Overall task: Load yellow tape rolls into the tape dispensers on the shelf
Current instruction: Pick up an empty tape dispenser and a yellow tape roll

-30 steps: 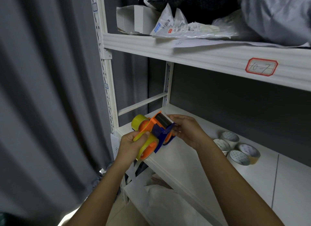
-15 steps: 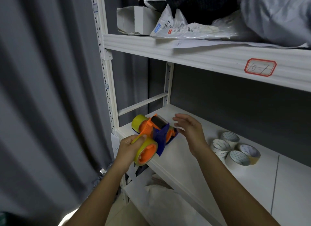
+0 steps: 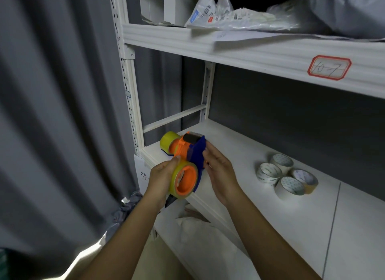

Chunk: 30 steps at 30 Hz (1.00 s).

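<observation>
Now the left hand grips the orange tape dispenser holding a yellow tape roll; at its 3 o'clock, the right hand touches it with relaxed fingers.

The dispenser between the hands is orange and blue, its roll translucent yellow round an orange hub. Just behind the grip sits a second yellow roll. Well right of it, four rolls are white with faint dots. The shelf is white, its label red-bordered.
</observation>
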Available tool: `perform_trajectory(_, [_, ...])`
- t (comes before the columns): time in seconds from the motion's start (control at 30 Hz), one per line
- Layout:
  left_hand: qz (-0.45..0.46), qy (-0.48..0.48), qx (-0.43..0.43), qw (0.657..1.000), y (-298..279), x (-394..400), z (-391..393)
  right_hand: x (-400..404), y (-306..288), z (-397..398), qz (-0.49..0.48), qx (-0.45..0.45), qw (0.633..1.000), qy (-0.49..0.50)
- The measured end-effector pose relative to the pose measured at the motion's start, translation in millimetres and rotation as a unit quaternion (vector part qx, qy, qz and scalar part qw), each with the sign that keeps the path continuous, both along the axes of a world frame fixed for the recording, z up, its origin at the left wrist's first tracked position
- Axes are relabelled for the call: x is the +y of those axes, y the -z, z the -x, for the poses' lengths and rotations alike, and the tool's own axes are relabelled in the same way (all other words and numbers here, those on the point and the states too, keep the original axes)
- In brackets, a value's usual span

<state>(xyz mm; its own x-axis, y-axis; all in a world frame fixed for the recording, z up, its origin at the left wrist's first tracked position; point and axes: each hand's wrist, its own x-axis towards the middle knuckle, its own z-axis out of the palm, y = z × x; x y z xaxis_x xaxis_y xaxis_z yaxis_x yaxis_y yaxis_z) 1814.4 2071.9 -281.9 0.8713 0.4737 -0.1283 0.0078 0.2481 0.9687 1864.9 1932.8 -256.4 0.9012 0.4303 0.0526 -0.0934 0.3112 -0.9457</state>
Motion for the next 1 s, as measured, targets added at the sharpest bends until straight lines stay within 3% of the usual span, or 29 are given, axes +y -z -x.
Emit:
perform_trajectory(0.07, [0.016,-0.015,0.015,1.000,0,-5,-2,-4,6,5,0.070,-0.023,0.996,-0.040])
perform_trajectory(0.17, [-0.032,-0.010,0.043,0.999,-2,-13,-8,-8,18,12,0.140,-0.054,0.986,-0.079])
perform_trajectory(0.3, [-0.071,0.046,0.059,0.995,-2,-31,-20,-11,34,10,0.154,-0.026,0.986,-0.060])
perform_trajectory(0.5, [-0.002,0.147,0.088,0.985,-6,-55,-48,-25,57,-16,0.125,0.040,0.991,0.026])
perform_trajectory(0.7, [-0.195,0.155,0.131,0.960,1,-41,-74,-28,67,-60,0.126,0.175,0.971,0.106])
perform_trajectory(1.0, [-0.274,0.166,0.153,0.935,29,-3,-95,-5,78,-121,0.177,0.234,0.940,0.176])
